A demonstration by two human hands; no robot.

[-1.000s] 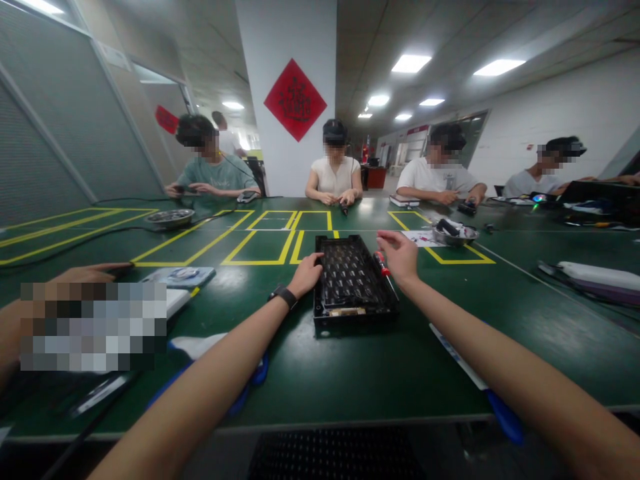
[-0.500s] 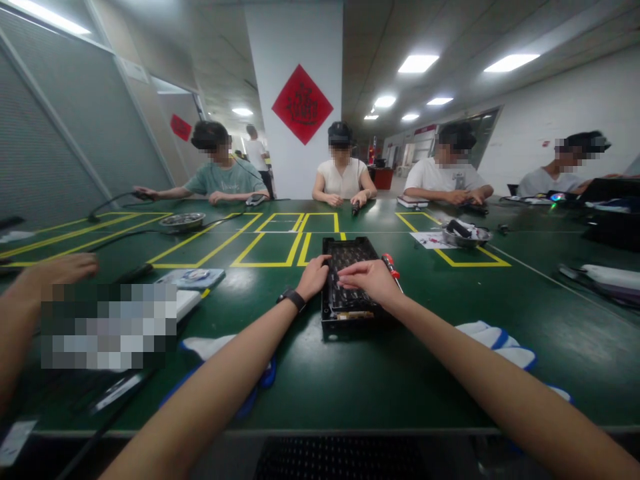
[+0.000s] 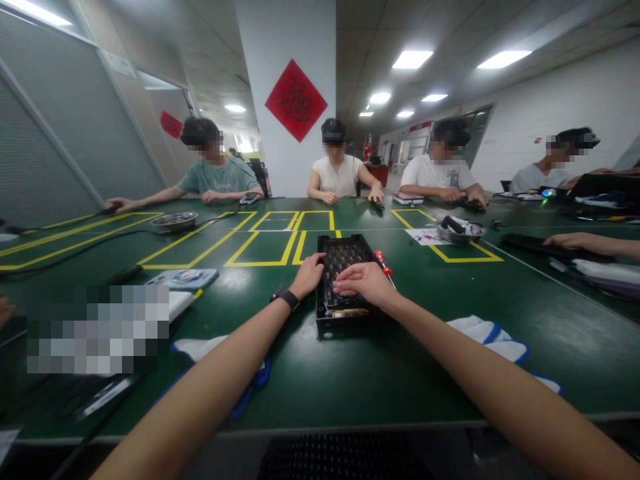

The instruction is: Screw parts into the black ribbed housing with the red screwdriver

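A black rectangular open case (image 3: 327, 325) lies on the green table in front of me, with dark parts and a small tan piece at its near end. My left hand (image 3: 309, 275) grips its left wall, fingers curled over the edge. Above the case's middle, my right hand (image 3: 369, 283) has its thumb and fingertips pinched together; whatever is between them is too small to make out. Just right of the case lies a red-handled screwdriver (image 3: 383, 263), partly covered by my right hand.
White gloves with blue trim (image 3: 493, 337) lie to the right, and another glove (image 3: 200, 348) is under my left forearm. A phone (image 3: 185, 278) is at left. Metal bowls (image 3: 459, 231) stand farther back. Several people sit across the green table (image 3: 300, 373); a co-worker's hand (image 3: 570, 240) reaches in at right.
The view has turned slightly right. My hands stay at the case, the right fingertips still pinched. At left a neighbour's arm has drawn back; at right another person's hand has appeared.
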